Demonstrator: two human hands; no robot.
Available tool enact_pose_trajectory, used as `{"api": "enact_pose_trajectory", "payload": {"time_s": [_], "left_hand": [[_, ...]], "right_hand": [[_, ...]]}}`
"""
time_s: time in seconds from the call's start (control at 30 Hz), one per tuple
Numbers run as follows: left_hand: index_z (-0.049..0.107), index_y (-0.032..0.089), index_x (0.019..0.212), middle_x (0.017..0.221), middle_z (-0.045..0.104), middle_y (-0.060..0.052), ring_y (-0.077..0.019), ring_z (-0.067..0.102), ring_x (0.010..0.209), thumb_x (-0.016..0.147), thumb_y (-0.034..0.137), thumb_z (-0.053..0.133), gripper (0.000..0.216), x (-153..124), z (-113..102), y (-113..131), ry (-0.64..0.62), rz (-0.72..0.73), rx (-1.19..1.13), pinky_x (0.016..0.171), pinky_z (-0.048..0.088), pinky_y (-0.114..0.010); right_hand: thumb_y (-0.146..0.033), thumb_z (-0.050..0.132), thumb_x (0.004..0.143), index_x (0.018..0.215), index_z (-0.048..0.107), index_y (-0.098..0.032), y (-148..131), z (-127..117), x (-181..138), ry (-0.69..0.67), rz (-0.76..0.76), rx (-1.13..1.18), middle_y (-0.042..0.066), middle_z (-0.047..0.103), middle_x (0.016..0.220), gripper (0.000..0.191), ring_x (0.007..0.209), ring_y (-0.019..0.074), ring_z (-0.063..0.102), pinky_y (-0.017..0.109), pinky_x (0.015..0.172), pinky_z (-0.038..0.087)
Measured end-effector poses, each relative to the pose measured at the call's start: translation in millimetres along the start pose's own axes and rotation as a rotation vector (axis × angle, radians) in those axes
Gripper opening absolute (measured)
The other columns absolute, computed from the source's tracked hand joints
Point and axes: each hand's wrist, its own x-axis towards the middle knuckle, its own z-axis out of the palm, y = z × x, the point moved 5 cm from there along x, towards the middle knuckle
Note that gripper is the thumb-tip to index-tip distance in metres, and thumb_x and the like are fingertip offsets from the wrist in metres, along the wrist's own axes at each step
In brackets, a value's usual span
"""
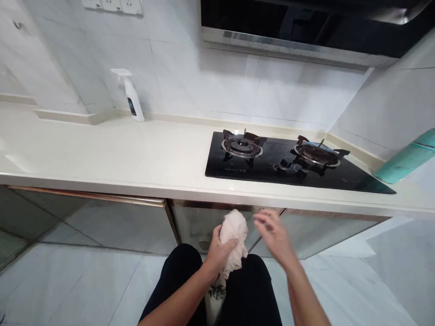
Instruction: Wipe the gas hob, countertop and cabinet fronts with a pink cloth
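Note:
My left hand (pixel 220 251) is wrapped round a bunched pale pink cloth (pixel 235 231), with the thumb lying across its front. The cloth hangs crumpled above my lap, in front of the lower cabinets. Just right of it, my right hand (pixel 274 233) is raised with fingers bent and apart, touching nothing; it is slightly blurred. Beyond both hands runs the cream countertop (pixel 136 156), which carries a black gas stove (pixel 272 156) with two burners.
A white spray bottle (pixel 133 99) stands against the tiled wall at the left. A green cylinder (pixel 408 156) leans in at the right end of the counter. Overhead, a range hood (pixel 299 45) juts out. Glass-fronted cabinet doors (pixel 115 226) lie below the counter edge.

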Motion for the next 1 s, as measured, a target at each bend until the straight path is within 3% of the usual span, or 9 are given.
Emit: {"api": "enact_pose_trajectory", "payload": {"time_s": [0.13,0.27,0.37,0.43,0.53,0.7,0.83,0.93,1.0], "left_hand": [[0.046,0.022,0.122,0.110,0.065,-0.008,-0.0232,0.069,0.095,0.076,0.052,0.081,0.065,-3,-16,4,0.308,0.216,0.016,0.083,0.060,-0.039],[0.043,0.024,0.129,0.135,0.049,-0.014,-0.0306,0.058,0.126,0.082,0.042,0.076,0.060,8,-26,20,0.586,0.724,0.404,0.105,0.053,-0.053],[0.032,0.020,0.141,0.151,0.031,-0.023,-0.0364,0.042,0.144,0.088,0.033,0.070,0.066,33,-12,18,0.627,0.909,0.649,0.115,0.043,-0.060],[0.031,0.015,0.142,0.153,0.028,-0.028,-0.0406,0.034,0.149,0.090,0.027,0.068,0.065,50,3,9,0.612,0.920,0.717,0.118,0.035,-0.066],[0.049,0.016,0.126,0.143,0.044,-0.025,-0.0442,0.037,0.146,0.087,0.020,0.070,0.044,65,35,-7,0.505,0.978,0.868,0.117,0.031,-0.070],[0.067,0.041,0.118,0.124,0.066,-0.003,-0.0251,0.057,0.124,0.088,0.015,0.070,0.040,67,103,-22,0.131,1.173,1.071,0.110,0.042,-0.047],[0.066,0.038,0.130,0.130,0.066,-0.003,-0.0211,0.054,0.127,0.096,0.023,0.064,0.037,61,152,-18,-0.045,1.398,1.177,0.110,0.042,-0.040],[0.066,0.035,0.132,0.133,0.065,-0.002,-0.0181,0.054,0.127,0.101,0.024,0.055,0.034,55,159,-9,-0.073,1.544,1.281,0.108,0.043,-0.036],[0.065,0.034,0.133,0.131,0.066,-0.001,-0.0172,0.056,0.123,0.102,0.023,0.053,0.035,54,141,0,-0.040,1.565,1.337,0.107,0.044,-0.035]], "right_hand": [[-0.043,0.055,0.096,0.102,0.072,-0.027,-46,-71,70,0.427,-0.365,-0.391,0.009,0.067,0.109,0.024,0.108,0.0290,0.062,0.047,0.088,0.053],[-0.041,0.055,0.094,0.094,0.073,-0.022,-40,-66,134,0.300,-0.416,-0.645,0.012,0.066,0.109,0.026,0.108,0.0296,0.058,0.049,0.096,0.046],[-0.044,0.054,0.097,0.093,0.073,-0.024,-27,-51,143,0.162,-0.430,-0.717,0.011,0.066,0.110,0.028,0.108,0.0286,0.058,0.047,0.095,0.044],[-0.043,0.051,0.098,0.087,0.070,-0.023,-24,-52,137,0.205,-0.450,-0.700,0.009,0.067,0.103,0.030,0.104,0.0270,0.060,0.045,0.094,0.044],[-0.041,0.049,0.098,0.079,0.065,-0.023,-23,-60,131,0.292,-0.435,-0.650,0.007,0.067,0.091,0.031,0.095,0.0247,0.062,0.041,0.090,0.046],[-0.038,0.050,0.093,0.075,0.064,-0.023,-21,-64,137,0.295,-0.391,-0.665,0.006,0.069,0.085,0.028,0.089,0.0240,0.064,0.038,0.084,0.048],[-0.037,0.050,0.090,0.077,0.068,-0.023,-20,-67,137,0.308,-0.353,-0.667,0.007,0.073,0.087,0.027,0.088,0.0236,0.067,0.037,0.084,0.049],[-0.035,0.050,0.089,0.079,0.071,-0.021,-20,-69,135,0.311,-0.323,-0.638,0.008,0.075,0.090,0.027,0.088,0.0222,0.068,0.034,0.081,0.049],[-0.034,0.050,0.087,0.078,0.072,-0.021,-20,-70,134,0.313,-0.300,-0.612,0.007,0.076,0.091,0.027,0.087,0.0210,0.068,0.032,0.079,0.048]]}}
